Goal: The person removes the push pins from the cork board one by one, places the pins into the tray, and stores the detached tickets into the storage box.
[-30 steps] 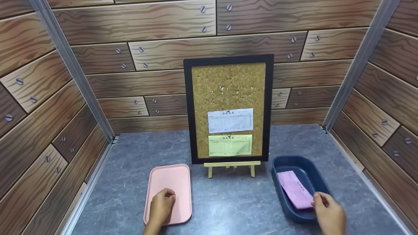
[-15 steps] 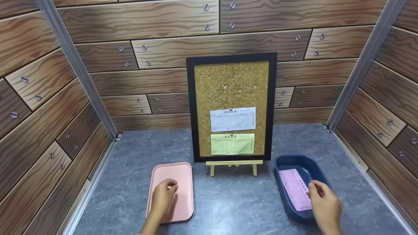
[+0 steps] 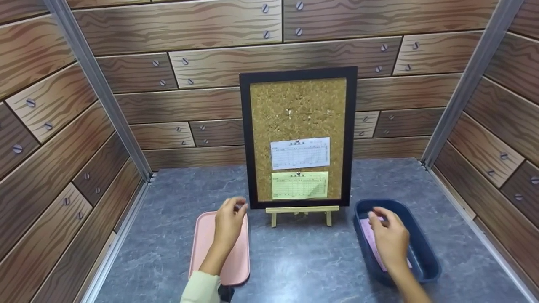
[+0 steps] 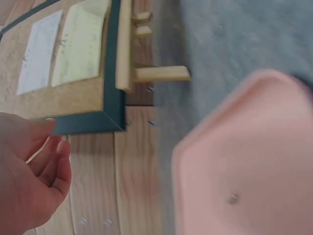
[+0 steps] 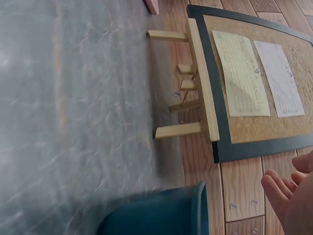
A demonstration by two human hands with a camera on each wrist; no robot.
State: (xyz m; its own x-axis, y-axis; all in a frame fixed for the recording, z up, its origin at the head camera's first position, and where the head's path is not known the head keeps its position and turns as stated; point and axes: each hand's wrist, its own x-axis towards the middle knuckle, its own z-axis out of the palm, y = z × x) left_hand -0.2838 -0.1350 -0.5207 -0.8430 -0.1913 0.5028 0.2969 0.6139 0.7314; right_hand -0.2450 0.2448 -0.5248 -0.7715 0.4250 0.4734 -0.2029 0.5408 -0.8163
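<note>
My left hand (image 3: 229, 225) is raised over the far end of a pink tray (image 3: 238, 265), its fingers loosely bent and nothing visible between them. A tiny metallic pushpin-like piece (image 4: 232, 198) lies on that tray in the left wrist view. My right hand (image 3: 390, 237) hovers above a dark blue bin (image 3: 427, 261), also without anything in its loosely bent fingers. Inside the bin lies a pink paper slip (image 3: 370, 237), partly covered by this hand. Between the hands stands a framed cork board (image 3: 299, 105), with a white slip (image 3: 300, 153) pinned above a yellow-green slip (image 3: 300, 186).
A small wooden easel (image 3: 302, 210) bears the board on the grey marbled tabletop (image 3: 290, 256). Wood-patterned panels (image 3: 202, 103) close off the back and both sides, with metal corner posts (image 3: 101, 92) between them.
Both hands have risen and moved forward toward the board, the right one also leftward. The right hand has let go of the pink slip, which now lies in the bin.
</note>
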